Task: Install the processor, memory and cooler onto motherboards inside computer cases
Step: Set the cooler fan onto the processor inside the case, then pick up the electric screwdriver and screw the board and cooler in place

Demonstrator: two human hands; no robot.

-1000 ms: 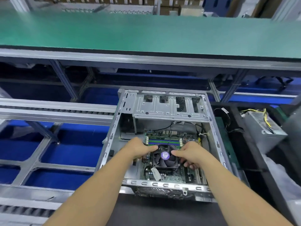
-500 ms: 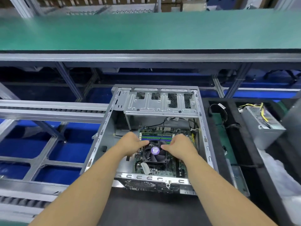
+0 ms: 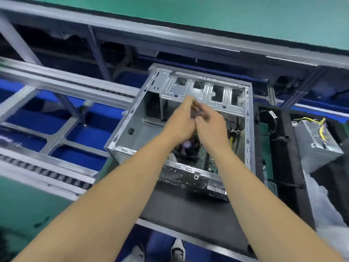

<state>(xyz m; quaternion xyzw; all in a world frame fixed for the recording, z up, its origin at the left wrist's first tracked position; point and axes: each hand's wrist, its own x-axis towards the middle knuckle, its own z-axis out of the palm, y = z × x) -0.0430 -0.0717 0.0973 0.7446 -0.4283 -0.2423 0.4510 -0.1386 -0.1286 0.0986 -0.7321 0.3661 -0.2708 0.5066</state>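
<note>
An open grey computer case lies on a black mat. Inside it, the motherboard carries a black cooler with a purple hub, mostly hidden under my wrists. My left hand and my right hand are raised above the board, side by side and touching, with their fingertips near the drive cage. Motion blur smears the fingers, and I cannot tell whether they hold anything.
A grey power supply with yellow wires lies at the right beside a black foam tray with a looped cable. Roller conveyor rails run at the left over blue trays. A green bench top spans the back.
Both hands have lifted off the cooler's sides and come together higher up, toward the drive cage. The view has tilted and shifted, so the case sits more to the right.
</note>
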